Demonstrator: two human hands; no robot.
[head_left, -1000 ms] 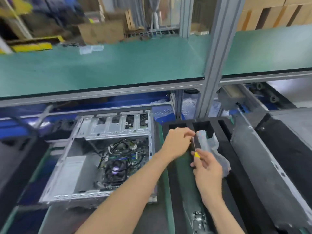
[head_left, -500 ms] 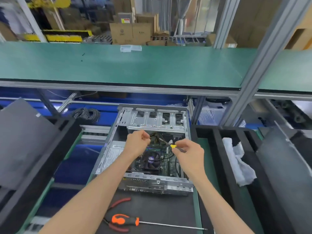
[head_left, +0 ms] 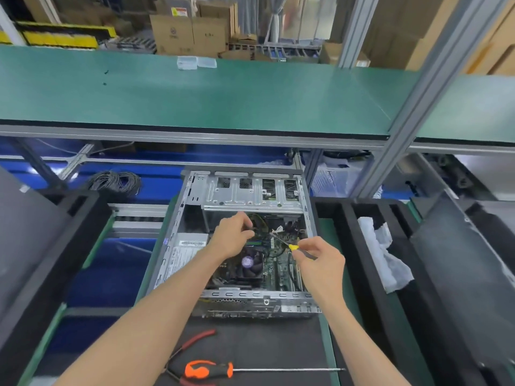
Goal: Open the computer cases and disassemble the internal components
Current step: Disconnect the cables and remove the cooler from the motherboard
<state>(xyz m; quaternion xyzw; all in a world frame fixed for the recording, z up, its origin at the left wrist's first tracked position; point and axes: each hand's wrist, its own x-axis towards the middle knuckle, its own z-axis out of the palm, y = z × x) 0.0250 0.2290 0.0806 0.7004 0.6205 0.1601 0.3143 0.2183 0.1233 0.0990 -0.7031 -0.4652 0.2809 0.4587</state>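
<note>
An open grey computer case (head_left: 178,224) lies flat in front of me, side panel off. Inside it show the motherboard (head_left: 278,270), a CPU cooler fan (head_left: 248,263), the power supply (head_left: 182,253) at left and a metal drive cage (head_left: 250,195) at the far end. My right hand (head_left: 320,261) pinches a small yellow-tipped screwdriver (head_left: 289,246), its tip pointing up-left over the board. My left hand (head_left: 232,236) is curled over the cables just below the drive cage; what its fingers hold is hidden.
An orange-handled screwdriver (head_left: 211,369) and red-handled pliers (head_left: 195,339) lie on the black mat near me. Black foam trays (head_left: 351,246) stand at right with a white bag (head_left: 381,254); a dark panel (head_left: 28,232) leans at left. A green shelf (head_left: 195,93) spans above.
My view swung from the right-hand foam tray to the open case. Both hands moved left with the small screwdriver and now sit over the motherboard.
</note>
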